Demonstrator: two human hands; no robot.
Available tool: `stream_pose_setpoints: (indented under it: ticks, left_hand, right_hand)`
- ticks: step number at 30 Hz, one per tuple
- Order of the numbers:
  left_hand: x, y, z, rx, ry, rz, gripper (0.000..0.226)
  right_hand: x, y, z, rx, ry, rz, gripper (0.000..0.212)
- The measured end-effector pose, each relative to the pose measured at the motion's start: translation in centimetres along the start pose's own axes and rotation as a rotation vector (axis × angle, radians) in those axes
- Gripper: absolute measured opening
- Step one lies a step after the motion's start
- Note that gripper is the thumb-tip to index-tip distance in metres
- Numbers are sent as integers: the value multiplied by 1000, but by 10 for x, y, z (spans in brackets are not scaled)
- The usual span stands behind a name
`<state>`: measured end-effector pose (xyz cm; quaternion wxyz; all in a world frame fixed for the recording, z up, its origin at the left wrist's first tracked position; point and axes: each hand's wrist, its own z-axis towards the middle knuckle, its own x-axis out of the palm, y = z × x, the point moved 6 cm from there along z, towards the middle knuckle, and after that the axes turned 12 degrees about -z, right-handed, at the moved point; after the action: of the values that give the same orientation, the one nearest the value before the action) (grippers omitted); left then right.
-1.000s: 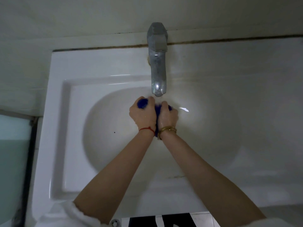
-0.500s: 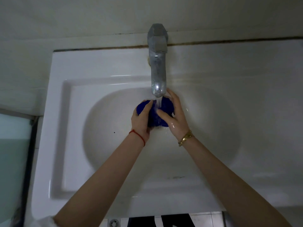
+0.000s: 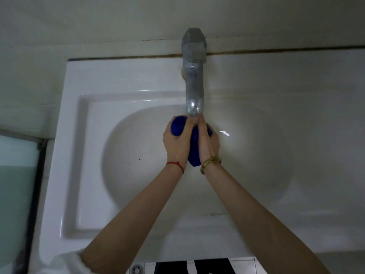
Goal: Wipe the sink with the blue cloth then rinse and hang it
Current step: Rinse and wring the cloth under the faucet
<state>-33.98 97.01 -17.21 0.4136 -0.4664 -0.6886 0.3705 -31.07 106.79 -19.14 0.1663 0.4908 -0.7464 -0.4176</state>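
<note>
We hold the blue cloth [image 3: 194,147] bunched into a wad between both hands, above the bowl of the sink [image 3: 122,175] and just under the mouth of the tap [image 3: 194,91]. Our left hand [image 3: 176,142] wraps round the left side of the wad, with a rounded lump of cloth poking out above the knuckles. Our right hand [image 3: 208,142] presses against the other side, fingers lying close along it and pointing toward the spout, so the two hands are clamped together on the cloth. We cannot tell whether water is running.

The cloth looks soft and limp, and soaked it will be heavier than it looks, slippery and dripping. We judge that squeezing the whole wad between our palms suits wringing best. For hanging, we would shake it loose and take it by one edge or two corners, so that it opens flat rather than staying in a lump.
</note>
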Motion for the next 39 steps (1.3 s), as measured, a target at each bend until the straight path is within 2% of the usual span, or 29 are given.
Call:
stream_pose_setpoints:
  ticks: [3, 6, 9, 12, 16, 18, 19, 21, 23, 25, 27, 29, 31, 32, 36, 39]
  left_hand:
    - [-1, 4, 6, 16, -51, -6, 13]
    - [-3, 6, 11, 13, -90, -10, 21]
    - [-7, 8, 18, -17, -172, -8, 35]
    - [-11, 11, 24, -77, -223, 25, 37]
    - [-11, 18, 23, -313, -241, -2, 33]
    - [-11, 21, 23, -446, -254, -75, 42]
    - [-11, 22, 24, -481, -244, -108, 47]
    - [-11, 24, 24, -504, -210, -192, 42]
    - [-9, 25, 21, -472, -171, -276, 28]
    - [-5, 21, 16, -387, -106, -324, 14]
    - [-3, 18, 13, -278, -19, -274, 5]
    - [0, 16, 11, -187, 55, -150, 21]
    - [1, 16, 10, -123, 62, -42, 21]
    - [1, 13, 10, -91, 55, -5, 22]
    - [3, 3, 9, 39, 47, 64, 15]
    - [1, 2, 9, 71, -13, 36, 22]
  right_hand:
    - [2, 8, 1, -86, -153, -93, 38]
    - [2, 16, 5, -222, -211, -120, 35]
    - [6, 21, 8, -337, -196, -183, 45]
    - [8, 24, 10, -428, -196, -231, 43]
    - [4, 26, 7, -535, -109, -332, 35]
    - [1, 22, 9, -496, 14, -386, 31]
    - [-1, 18, 10, -412, 73, -384, 34]
    - [-7, 3, 17, -191, 171, -271, 44]
    - [-8, -10, 20, -39, 209, -160, 53]
    - [-7, -17, 18, 84, 210, -21, 71]
    - [-6, -18, 20, 156, 215, 121, 79]
    - [-4, -13, 19, 153, 204, 159, 59]
    - [0, -10, 18, 116, 161, 122, 29]
    - [1, -9, 17, 84, 124, 96, 21]
    - [5, 0, 11, -26, -66, -19, 27]
    - [4, 7, 9, -142, -139, -49, 33]
